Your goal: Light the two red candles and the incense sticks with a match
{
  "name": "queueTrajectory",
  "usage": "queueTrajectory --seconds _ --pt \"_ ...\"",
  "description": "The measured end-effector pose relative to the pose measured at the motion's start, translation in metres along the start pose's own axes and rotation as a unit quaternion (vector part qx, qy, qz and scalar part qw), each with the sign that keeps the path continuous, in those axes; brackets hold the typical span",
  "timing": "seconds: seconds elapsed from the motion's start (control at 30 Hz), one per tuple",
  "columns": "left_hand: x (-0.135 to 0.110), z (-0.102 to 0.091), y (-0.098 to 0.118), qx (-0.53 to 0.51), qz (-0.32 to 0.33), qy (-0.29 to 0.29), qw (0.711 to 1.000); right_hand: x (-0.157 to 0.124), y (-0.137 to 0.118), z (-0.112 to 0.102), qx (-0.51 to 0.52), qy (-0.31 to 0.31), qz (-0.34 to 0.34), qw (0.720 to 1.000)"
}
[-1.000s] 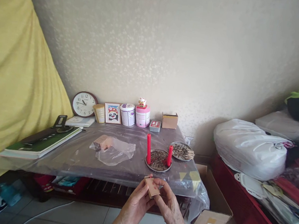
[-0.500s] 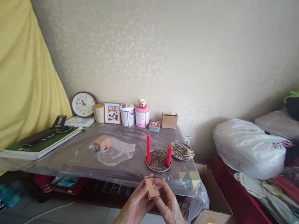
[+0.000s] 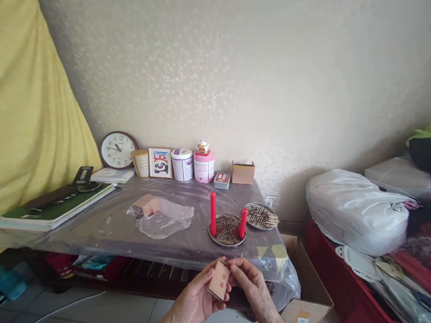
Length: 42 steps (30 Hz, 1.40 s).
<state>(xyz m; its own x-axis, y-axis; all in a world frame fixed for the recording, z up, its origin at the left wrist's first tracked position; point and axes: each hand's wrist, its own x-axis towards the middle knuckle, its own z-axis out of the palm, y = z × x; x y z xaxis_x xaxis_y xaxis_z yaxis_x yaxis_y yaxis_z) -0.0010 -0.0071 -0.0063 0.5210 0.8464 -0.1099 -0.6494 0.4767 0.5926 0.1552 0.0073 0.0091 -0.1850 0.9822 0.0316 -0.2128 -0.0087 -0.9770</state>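
My left hand (image 3: 194, 299) is wrapped round a small cardboard matchbox (image 3: 219, 281) with red characters on its face, held tilted in front of the table. At the box's upper right end, my right hand (image 3: 252, 283) has thumb and forefinger pinched together, with a small red tip, seemingly a match (image 3: 228, 266), showing there. Beyond the hands, a taller red candle (image 3: 213, 215) and a shorter red candle (image 3: 243, 223) stand upright on a round metal plate (image 3: 225, 245) strewn with dark bits. Behind it, a second plate (image 3: 249, 222) bears many thin sticks like matches.
On the plastic-covered table (image 3: 109, 222) lie a clear plastic bag (image 3: 166, 220) with cardboard boxes (image 3: 146, 205) and a green book (image 3: 57, 202). A clock (image 3: 118, 150), tins and a small open box (image 3: 242, 173) line the wall. A carton (image 3: 310, 284) and red bin (image 3: 360, 320) stand right.
The matchbox has turned so that its printed face shows more fully. My right hand has shifted from the box's face to its upper right end.
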Motion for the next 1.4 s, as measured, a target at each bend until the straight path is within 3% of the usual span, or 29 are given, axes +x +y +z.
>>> queueTrajectory --seconds 0.33,0.7,1.0,1.4 --pt "-0.0004 0.0025 -0.0010 0.015 -0.011 -0.021 1.000 0.0008 0.0001 -0.0014 0.056 -0.019 0.022 0.998" --pt "-0.0014 0.0027 -0.0022 0.004 -0.027 -0.017 0.999 0.0024 0.0031 -0.0039 0.051 0.013 0.009 0.999" --pt "-0.0026 0.0022 0.0002 0.009 -0.035 -0.018 0.999 0.0028 0.0030 -0.0051 0.015 0.035 0.003 0.999" --pt "0.0000 0.0005 0.0022 0.012 -0.030 -0.003 0.999 0.0006 -0.0056 -0.0081 -0.052 0.000 -0.011 0.999"
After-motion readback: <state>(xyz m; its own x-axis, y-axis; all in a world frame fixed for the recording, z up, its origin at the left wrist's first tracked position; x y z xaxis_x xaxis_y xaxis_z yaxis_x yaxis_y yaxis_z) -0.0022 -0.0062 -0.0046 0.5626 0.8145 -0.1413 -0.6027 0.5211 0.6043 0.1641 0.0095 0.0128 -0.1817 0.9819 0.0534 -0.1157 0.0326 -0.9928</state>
